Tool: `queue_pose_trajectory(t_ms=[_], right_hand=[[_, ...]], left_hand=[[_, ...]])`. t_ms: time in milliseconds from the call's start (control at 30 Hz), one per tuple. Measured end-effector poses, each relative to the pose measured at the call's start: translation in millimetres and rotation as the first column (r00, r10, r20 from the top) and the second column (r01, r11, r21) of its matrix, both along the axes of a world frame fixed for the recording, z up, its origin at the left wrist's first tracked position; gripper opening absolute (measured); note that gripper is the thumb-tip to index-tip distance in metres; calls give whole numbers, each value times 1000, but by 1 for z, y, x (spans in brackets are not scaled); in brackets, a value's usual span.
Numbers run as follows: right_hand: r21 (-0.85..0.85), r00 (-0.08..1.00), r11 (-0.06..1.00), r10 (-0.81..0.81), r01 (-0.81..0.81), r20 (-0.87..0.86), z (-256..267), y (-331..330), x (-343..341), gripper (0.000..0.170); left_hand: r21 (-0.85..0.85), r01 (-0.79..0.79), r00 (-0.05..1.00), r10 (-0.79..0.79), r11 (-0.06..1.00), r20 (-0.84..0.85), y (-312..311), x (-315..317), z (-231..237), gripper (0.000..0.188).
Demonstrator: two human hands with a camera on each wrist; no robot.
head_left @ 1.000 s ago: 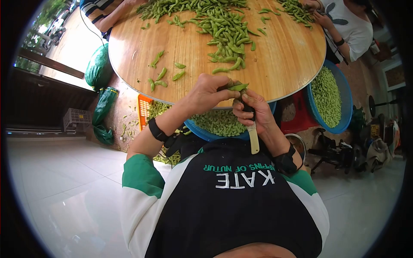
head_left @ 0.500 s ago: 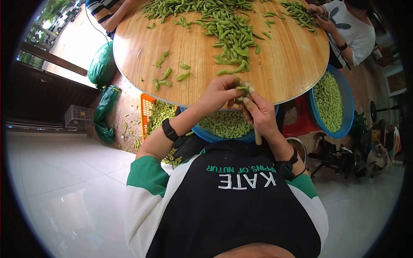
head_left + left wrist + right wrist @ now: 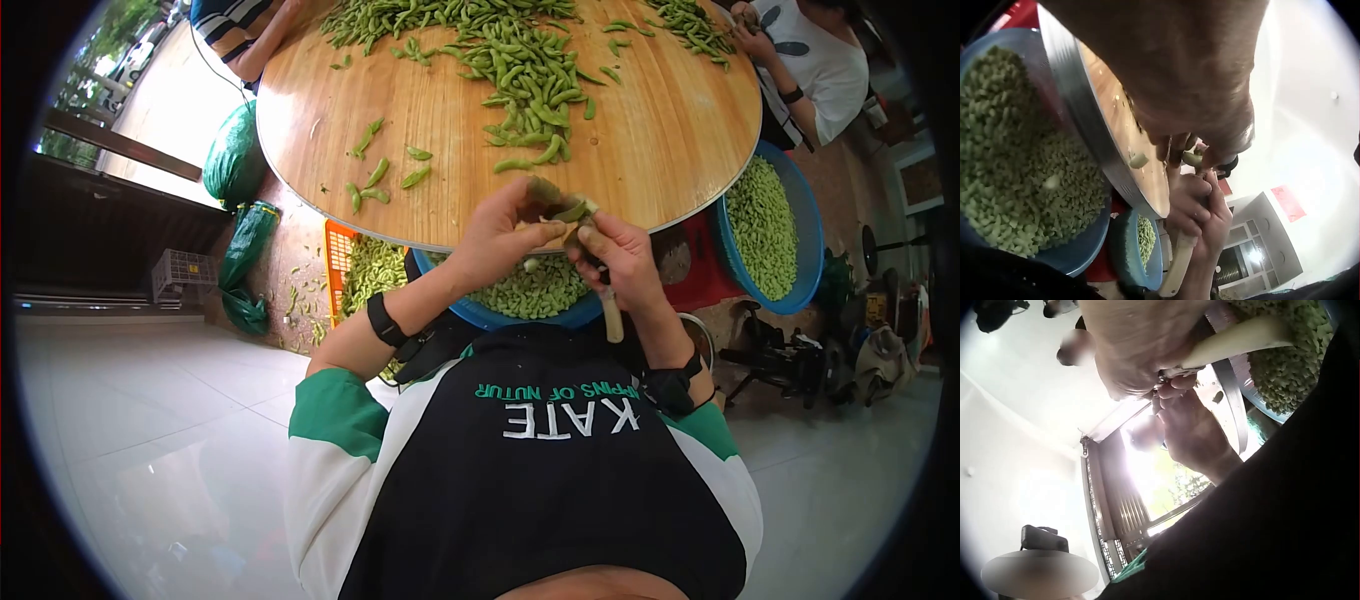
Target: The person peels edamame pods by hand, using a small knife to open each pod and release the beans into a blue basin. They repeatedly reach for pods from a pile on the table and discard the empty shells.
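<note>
The left hand [image 3: 505,238] pinches a green pod [image 3: 572,212] over the near table edge. Close beside it, the right hand [image 3: 628,265] grips a tool with a cream handle [image 3: 613,318] pointing down toward the body; its working end is hidden by fingers. In the left wrist view a pale green bean [image 3: 1139,160] shows against the tabletop, near the right hand [image 3: 1200,203]. A blue basin [image 3: 470,312] of shelled beans [image 3: 530,292] stands below the hands. In the right wrist view the handle [image 3: 1241,342] sticks out of the right hand [image 3: 1147,347], touching the left hand [image 3: 1196,434].
Piled pods [image 3: 525,75] lie on the round table [image 3: 320,120], with loose pods [image 3: 415,177] at left. A second blue basin [image 3: 812,235] of beans stands right, an orange basket [image 3: 340,262] lower left. Two other people sit across the table.
Both hands have shifted slightly right, and the left fingers have spread around the pod. The tool's handle has swung up and back down. The view has moved a little.
</note>
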State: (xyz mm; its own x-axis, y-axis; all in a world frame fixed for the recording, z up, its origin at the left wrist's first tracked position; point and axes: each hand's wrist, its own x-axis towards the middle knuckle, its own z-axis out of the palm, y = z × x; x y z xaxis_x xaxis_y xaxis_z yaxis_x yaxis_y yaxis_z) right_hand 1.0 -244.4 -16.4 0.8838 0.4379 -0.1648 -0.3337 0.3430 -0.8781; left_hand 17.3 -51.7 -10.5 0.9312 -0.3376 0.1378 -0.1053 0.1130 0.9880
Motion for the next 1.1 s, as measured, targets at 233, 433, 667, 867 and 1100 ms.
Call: queue_pose_trajectory(t_ms=[233,433,667,867,1100], right_hand=[[64,994,997,-32,39,-107,-18,7,7,28],[86,985,993,-72,87,-159,-22,17,12,23],[59,991,995,-73,80,-110,-20,15,11,22],[127,989,989,93,-79,-112,-20,24,14,29],[226,992,969,111,-97,-53,-12,27,11,26]], left_hand=[[600,-690,671,46,405,740,68,31,1,7],[655,-545,810,128,523,573,24,48,-15,11],[673,-557,802,104,487,588,23,53,-28,14],[292,-167,976,200,942,-88,27,24,-2,19],[-105,-45,870,-13,993,-493,28,18,1,12]])
